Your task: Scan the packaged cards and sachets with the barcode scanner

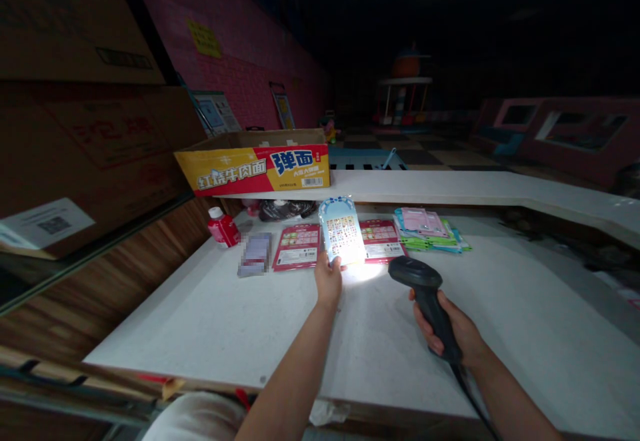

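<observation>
My left hand (328,280) is closed on the lower edge of a light blue packaged card (342,230) and holds it upright above the white counter (250,321). My right hand (453,329) grips the handle of a black barcode scanner (423,289), whose head points toward the card. A bright patch of the scanner's light falls on the card's bottom and the counter just beneath it. The scanner's cable runs down past my right wrist.
Two red packaged cards (297,246) (381,240) lie behind the held card, and a stack of pink and green packs (427,228) lies to the right. A red bottle (223,227), a blurred item (255,253), a yellow-red carton (260,164) and large cardboard boxes (85,128) stand left.
</observation>
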The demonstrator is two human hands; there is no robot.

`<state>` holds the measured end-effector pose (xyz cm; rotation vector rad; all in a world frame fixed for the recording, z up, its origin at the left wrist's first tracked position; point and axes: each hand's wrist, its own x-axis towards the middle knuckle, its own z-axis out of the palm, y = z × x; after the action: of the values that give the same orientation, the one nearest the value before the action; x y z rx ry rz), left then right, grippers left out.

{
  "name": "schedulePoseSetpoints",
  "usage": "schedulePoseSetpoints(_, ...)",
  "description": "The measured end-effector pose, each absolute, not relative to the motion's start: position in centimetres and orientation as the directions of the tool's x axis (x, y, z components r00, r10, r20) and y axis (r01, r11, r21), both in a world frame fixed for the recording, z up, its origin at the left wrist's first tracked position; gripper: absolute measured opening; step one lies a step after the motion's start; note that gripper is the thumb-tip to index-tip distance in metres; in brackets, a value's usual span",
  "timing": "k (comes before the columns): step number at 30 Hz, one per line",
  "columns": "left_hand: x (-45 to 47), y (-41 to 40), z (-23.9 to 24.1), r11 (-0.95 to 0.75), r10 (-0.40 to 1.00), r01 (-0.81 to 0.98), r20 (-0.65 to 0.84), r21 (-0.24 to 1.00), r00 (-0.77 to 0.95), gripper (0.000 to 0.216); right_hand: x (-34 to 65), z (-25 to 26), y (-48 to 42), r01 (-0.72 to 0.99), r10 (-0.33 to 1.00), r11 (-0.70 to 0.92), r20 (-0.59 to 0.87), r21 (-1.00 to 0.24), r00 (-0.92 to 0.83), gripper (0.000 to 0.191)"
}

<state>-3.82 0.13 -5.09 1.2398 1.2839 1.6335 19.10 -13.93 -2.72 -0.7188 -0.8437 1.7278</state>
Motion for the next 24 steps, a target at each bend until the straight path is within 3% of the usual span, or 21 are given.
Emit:
schedulePoseSetpoints(7,-3.8,0.1,-5.1,-0.235,0.92,0.065,0.244,0.97,-0.306,0.018,18.9,-2.5,-14.0,-0.539,0.955,-0.225,-0.073,-0.812,-0.289,0.049)
schedulePoseSetpoints(15,-4.0,0.3,-5.6,-0.307,0.923,0.006,0.299,0.952,-0.243,0.041,19.0,-2.5,-14.0,-0.5,0.963,-0.211,-0.091,-0.84,-0.253,0.051)
schedulePoseSetpoints(24,-4.3,-0.2,-4.6,-0.355,0.895,0.082,0.364,0.931,-0.26,0.04,19.2,-2.6,-13.8,-0.529,0.97,-0.194,-0.082,-0.826,-0.228,0.048)
